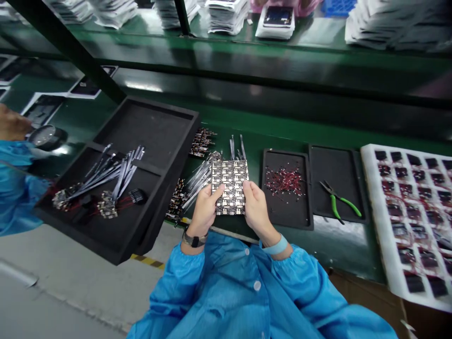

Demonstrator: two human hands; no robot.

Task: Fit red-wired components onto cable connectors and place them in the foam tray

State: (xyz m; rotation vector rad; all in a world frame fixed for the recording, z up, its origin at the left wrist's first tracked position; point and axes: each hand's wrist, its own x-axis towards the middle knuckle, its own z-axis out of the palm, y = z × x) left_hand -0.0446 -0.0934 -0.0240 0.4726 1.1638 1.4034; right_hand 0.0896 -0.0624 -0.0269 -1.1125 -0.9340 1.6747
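Both hands hold a panel of small black-and-white circuit boards [230,181] above the green bench's near edge. My left hand [205,209] grips its lower left side, thumb on top. My right hand [257,207] grips its lower right side the same way. Under and left of the panel lie loose flat ribbon cables [197,181] and small boards [201,141] on the bench.
A large black tray [158,127] at left holds ribbon cables and wired boards. Right of my hands, a small black tray [286,209] has red wire bits; another holds green-handled pliers [341,201]. A white foam tray [370,197] of wired boards sits far right. A co-worker's blue sleeve [14,188] is at left.
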